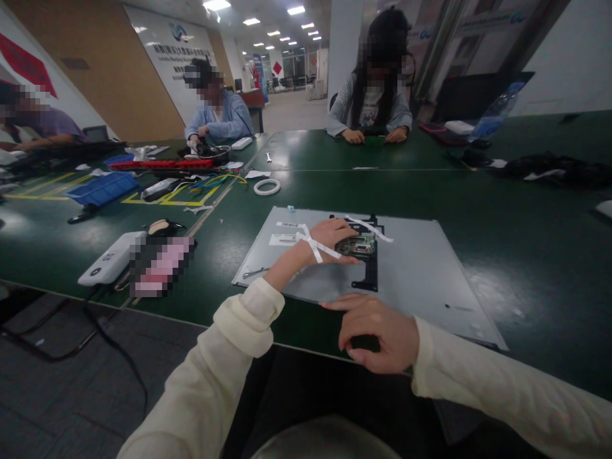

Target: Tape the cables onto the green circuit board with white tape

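Cream sleeves (478,379) lead to your right grip (382,335), loosely curled and seemingly empty, and your left grip (329,234), spread around the circuit board (366,246) on the grey panel (415,261); I can't tell whether it pinches. You seem to be positioning the board, which calls for steady fingers next.

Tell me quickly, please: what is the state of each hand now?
Left hand: thumb and fingers spread at the circuit board; whether it grips cannot be told.
Right hand: open, loosely curled, holding nothing visible, by the grey panel.
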A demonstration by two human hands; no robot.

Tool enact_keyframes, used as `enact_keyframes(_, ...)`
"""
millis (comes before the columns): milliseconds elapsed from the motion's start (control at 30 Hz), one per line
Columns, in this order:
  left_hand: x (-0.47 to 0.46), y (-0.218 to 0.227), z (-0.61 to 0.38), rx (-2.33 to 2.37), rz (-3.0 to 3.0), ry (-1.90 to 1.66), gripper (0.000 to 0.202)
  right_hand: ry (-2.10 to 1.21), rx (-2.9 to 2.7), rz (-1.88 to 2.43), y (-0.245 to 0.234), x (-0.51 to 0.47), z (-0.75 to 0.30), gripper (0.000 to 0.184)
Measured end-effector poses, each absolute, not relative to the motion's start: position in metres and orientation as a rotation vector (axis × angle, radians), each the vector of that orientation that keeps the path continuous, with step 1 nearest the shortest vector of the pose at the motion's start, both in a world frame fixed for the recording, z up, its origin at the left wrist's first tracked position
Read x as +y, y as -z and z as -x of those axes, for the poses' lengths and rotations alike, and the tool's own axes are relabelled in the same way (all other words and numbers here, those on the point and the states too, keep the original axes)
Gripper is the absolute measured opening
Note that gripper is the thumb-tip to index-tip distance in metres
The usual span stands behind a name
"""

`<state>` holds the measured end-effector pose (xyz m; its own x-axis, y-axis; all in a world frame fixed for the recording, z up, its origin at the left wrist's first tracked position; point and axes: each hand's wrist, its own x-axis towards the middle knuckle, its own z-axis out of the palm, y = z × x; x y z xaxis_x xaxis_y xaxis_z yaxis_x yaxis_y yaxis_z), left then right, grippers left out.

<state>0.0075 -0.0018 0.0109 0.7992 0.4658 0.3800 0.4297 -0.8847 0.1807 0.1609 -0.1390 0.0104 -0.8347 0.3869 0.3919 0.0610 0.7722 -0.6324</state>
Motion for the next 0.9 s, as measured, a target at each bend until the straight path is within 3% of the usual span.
enact_keyframes(133, 0.000, -0.004, -0.008, 0.806, -2.931, -0.609, 0.060, -0.749, -2.523, 0.303, -0.005, -0.130, -0.162, 0.016)
enact_keyframes(333, 0.001, -0.001, -0.006, 0.977, -2.961, -0.450, 0.060, -0.261, -2.639, 0.358, 0.003, -0.133, -0.159, 0.016)
enact_keyframes(533, -0.004, -0.001, -0.010, 1.048, -2.911, -0.426, 0.059, -0.123, -2.758, 0.337, -0.003, -0.127, -0.154, 0.017)
enact_keyframes(900, -0.006, 0.003, -0.013, 1.092, -2.780, -0.463, 0.059, -0.369, -2.799, 0.340, -0.007, -0.112, -0.116, 0.027)
